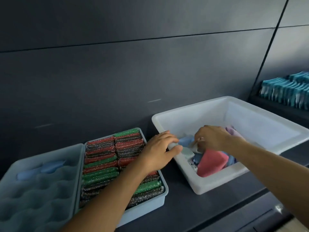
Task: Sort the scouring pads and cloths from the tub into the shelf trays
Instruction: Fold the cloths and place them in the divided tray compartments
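Note:
A white tub stands on the dark shelf at the right, holding a pink pad, blue cloths and a lilac cloth. My left hand grips the tub's left rim, thumb inside. My right hand reaches into the tub and pinches a pale cloth among the heap. Left of the tub, a light blue tray is packed with rows of glittery red, green and silver scouring pads. My left forearm crosses over that tray.
A second light blue tray at the far left holds pale blue items, two of them clear at its back. A dark tray of teal and white cloths sits on the shelf at the far right. A dark panelled wall rises behind.

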A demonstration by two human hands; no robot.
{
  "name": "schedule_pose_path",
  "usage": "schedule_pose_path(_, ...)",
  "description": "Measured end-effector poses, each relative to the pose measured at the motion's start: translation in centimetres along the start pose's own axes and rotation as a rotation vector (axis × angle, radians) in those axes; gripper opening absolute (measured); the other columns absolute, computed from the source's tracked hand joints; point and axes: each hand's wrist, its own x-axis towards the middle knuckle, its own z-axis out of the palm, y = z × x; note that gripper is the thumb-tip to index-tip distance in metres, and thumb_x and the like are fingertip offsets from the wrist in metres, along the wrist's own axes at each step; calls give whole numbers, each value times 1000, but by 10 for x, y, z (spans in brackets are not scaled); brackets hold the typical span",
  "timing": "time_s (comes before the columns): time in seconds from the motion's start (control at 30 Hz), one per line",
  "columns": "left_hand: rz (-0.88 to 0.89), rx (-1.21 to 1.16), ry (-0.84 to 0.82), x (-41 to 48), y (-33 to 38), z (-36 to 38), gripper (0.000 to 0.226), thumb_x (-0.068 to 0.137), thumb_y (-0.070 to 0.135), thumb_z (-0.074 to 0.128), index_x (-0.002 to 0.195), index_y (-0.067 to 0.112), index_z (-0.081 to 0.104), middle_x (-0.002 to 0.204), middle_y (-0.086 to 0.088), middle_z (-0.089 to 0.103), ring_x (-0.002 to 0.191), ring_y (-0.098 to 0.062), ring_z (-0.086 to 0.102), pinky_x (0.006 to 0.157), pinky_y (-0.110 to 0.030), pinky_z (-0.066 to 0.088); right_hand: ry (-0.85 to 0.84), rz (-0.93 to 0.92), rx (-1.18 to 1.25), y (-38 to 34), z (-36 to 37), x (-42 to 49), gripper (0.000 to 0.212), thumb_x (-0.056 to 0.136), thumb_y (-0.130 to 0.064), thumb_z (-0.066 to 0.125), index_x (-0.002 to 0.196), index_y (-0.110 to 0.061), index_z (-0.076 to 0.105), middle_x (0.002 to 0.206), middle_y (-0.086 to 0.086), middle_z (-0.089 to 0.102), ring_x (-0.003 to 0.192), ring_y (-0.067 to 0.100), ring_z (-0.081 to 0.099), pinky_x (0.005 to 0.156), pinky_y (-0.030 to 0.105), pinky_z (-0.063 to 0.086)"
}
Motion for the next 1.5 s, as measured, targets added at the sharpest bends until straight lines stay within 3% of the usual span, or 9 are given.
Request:
schedule_pose_path(0.1, -9, -58, -3, -4, 3, -7, 42, 97, 41, 50, 135, 23, 52, 147, 9, 44, 141, -4, 27, 114, -26, 22, 160, 13, 313, 5, -10, 4, 21, 81, -12, 56, 73, -30, 61, 74, -15, 57, 81, 14, 61, 67, 25, 45)
schedule_pose_path(0.23, -65, -375, 172, -12, 13, -23, 43, 97, 27, 55, 139, 29, 45, 141, 16, 47, 130, 1, 41, 109, -24, 35, 329, 3, 944, -17, -47, -10, 27, 89, 8, 44, 70, -9, 54, 52, 0, 48, 38, 1, 43, 42, 19, 36)
schedule_pose_path(0.53, -124, -1135, 256, -45, 26, -85, 33, 96, 34, 51, 123, 20, 62, 118, 0, 69, 108, -17, 65, 88, -37, 51, 123, -193, 1695, -83, -71, -21, 30, 88, -9, 58, 113, 8, 59, 102, 20, 60, 90, 29, 51, 75, 33, 41)
schedule_pose_path(0.87, -144, -944, 712, -75, 13, -102, 19, 89, 23, 67, 104, 12, 68, 93, -2, 75, 83, -15, 73, 68, -29, 57, -161, -354, 1751, -158, -69, -35, 50, 90, -55, 44, 106, -14, 67, 89, 4, 71, 79, 18, 67, 72, 34, 54)
schedule_pose_path(0.93, -137, -898, 788, -81, 9, -104, 14, 89, 22, 67, 100, 13, 67, 88, 0, 74, 78, -13, 72, 62, -24, 55, -99, -405, 1621, -170, -65, -35, 39, 88, -39, 62, 106, -5, 67, 95, 12, 71, 87, 28, 66, 78, 40, 52)
schedule_pose_path(1.1, -201, -868, 449, -104, -15, -104, 48, 83, 53, 63, 110, 13, 66, 104, -2, 73, 97, -16, 70, 80, -28, 55, 108, -364, 1755, -189, -67, -31, 20, 87, -3, 62, 106, 2, 66, 104, 18, 71, 90, 29, 68, 85, 41, 56)
schedule_pose_path(1.23, -167, -871, 573, -116, -26, -106, 26, 88, 24, 67, 100, 2, 62, 93, -11, 73, 88, -24, 71, 79, -37, 58, 23, -338, 1732, -197, -61, -30, 31, 80, -19, 69, 109, -8, 67, 105, 13, 71, 92, 29, 68, 78, 44, 58)
schedule_pose_path(1.4, -138, -874, 584, -127, -26, -110, 18, 92, 21, 62, 103, 7, 57, 85, -8, 72, 65, -24, 67, 42, -29, 51, -62, -365, 1722, -205, -57, -32, 29, 84, -7, 65, 113, -2, 65, 104, 18, 71, 93, 35, 68, 80, 44, 57)
schedule_pose_path(1.5, -135, -1035, 519, -131, -32, -115, 17, 91, 12, 61, 107, 8, 57, 93, -11, 68, 74, -21, 65, 44, -26, 49, -84, -407, 1800, -207, -57, -32, 27, 88, -3, 59, 114, -3, 64, 94, 12, 70, 74, 22, 66, 55, 28, 54)
